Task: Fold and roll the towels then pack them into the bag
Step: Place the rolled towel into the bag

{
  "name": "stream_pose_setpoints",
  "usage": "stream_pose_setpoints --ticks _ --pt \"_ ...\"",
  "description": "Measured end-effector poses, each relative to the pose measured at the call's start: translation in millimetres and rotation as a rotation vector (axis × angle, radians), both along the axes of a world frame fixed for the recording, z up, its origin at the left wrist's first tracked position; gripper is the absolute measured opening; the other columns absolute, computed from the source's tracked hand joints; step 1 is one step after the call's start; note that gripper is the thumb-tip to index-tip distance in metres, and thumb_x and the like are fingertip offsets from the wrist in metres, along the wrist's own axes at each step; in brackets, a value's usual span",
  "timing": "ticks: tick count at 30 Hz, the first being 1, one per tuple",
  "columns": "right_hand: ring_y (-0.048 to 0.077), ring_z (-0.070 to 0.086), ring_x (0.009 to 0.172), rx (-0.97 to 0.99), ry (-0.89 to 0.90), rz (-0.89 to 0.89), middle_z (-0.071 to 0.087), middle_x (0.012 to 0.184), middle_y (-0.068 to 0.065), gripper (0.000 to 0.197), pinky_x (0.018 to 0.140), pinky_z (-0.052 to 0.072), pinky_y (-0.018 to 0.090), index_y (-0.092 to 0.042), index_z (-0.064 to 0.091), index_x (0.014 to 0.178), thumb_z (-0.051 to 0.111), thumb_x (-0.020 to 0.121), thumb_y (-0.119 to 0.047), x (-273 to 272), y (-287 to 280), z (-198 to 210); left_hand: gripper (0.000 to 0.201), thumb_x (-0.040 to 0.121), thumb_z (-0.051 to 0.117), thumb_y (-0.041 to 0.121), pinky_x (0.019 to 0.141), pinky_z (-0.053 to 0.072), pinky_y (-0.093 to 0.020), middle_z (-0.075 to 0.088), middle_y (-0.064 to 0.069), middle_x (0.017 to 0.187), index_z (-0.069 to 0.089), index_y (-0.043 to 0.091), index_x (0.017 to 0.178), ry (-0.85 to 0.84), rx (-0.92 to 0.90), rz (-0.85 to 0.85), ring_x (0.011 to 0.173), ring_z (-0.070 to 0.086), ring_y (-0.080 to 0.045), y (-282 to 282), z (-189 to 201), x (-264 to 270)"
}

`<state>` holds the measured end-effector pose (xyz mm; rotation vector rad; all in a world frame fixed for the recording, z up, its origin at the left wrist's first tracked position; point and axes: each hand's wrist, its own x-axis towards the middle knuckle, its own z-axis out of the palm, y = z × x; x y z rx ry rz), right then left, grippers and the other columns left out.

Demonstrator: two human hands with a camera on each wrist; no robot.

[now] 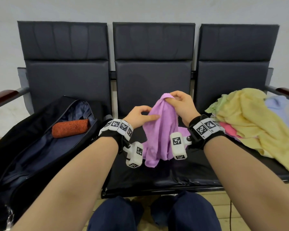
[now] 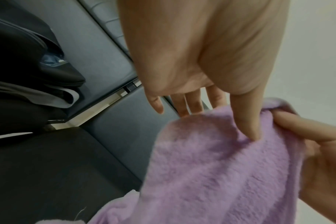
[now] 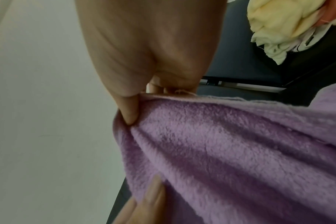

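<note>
A purple towel [image 1: 160,130] hangs crumpled over the middle seat, held up by both hands. My right hand [image 1: 171,98] pinches its top corner; the right thumb [image 3: 128,113] digs into the purple towel [image 3: 230,151]. Lower and to the left, my left hand [image 1: 148,114] pinches the towel's side edge, with the left thumb [image 2: 246,119] pressed on the front of the purple towel [image 2: 220,174] and the fingers behind it. A black bag [image 1: 45,112] lies open on the left seat. Inside it rests a rolled orange towel [image 1: 70,128].
A loose pile of towels [image 1: 250,117], yellow on top with green, pink and pale blue beneath, covers the right seat. Three dark padded seats [image 1: 153,77] stand against a pale wall. Armrests [image 1: 3,96] stick out at both ends. My knees are below the seat's front edge.
</note>
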<state>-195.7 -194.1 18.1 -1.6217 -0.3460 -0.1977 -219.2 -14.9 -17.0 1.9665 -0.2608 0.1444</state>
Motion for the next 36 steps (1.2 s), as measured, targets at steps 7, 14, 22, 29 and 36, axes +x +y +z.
stream_pose_setpoints --ticks 7,14,22,29,36 --pt "0.009 0.062 0.074 0.052 0.029 -0.182 0.067 0.079 -0.001 0.006 0.071 0.051 0.023 -0.015 0.068 0.082 0.067 0.087 -0.013 14 -16 -10 0.030 0.079 0.076 0.011 0.064 0.045 -0.025 0.054 0.001 0.069 0.049 0.016 0.067 0.110 -0.268 0.114 0.069 0.054 -0.014 11 -7 0" --pt "0.015 0.064 0.091 -0.034 0.062 -0.159 0.070 0.094 0.000 0.014 0.083 0.054 0.029 -0.009 0.073 0.101 0.064 0.090 -0.012 24 -17 -26 0.007 0.094 0.059 0.017 0.079 0.052 -0.031 0.063 -0.004 0.085 0.063 0.011 0.094 0.038 -0.535 0.211 0.077 0.058 -0.015 18 17 -7" --pt "0.017 0.064 0.085 -0.407 0.004 -0.298 0.070 0.088 0.004 0.017 0.079 0.051 0.030 -0.012 0.075 0.100 0.062 0.089 -0.014 35 -13 -53 0.008 0.093 0.061 0.020 0.077 0.052 -0.031 0.062 0.002 0.080 0.065 0.013 0.094 -0.228 -0.601 0.422 0.075 0.056 -0.012 32 50 -5" --pt "0.031 0.061 0.078 -0.604 0.140 -0.388 0.062 0.070 0.007 0.015 0.069 0.048 0.031 -0.016 0.073 0.078 0.061 0.087 -0.020 33 -21 -63 0.009 0.092 0.061 0.024 0.084 0.050 -0.028 0.063 0.007 0.082 0.067 0.017 0.089 -0.383 -0.610 0.650 0.079 0.058 -0.008 64 66 0" --pt "0.011 0.050 0.064 -0.444 0.027 -0.141 0.055 0.065 -0.005 0.028 0.064 0.040 0.023 -0.017 0.054 0.062 0.074 0.081 -0.018 28 14 -21 0.012 0.088 0.062 0.011 0.071 0.041 -0.019 0.060 -0.003 0.083 0.069 0.003 0.086 -0.249 -0.162 0.585 0.081 0.050 -0.010 53 60 -2"
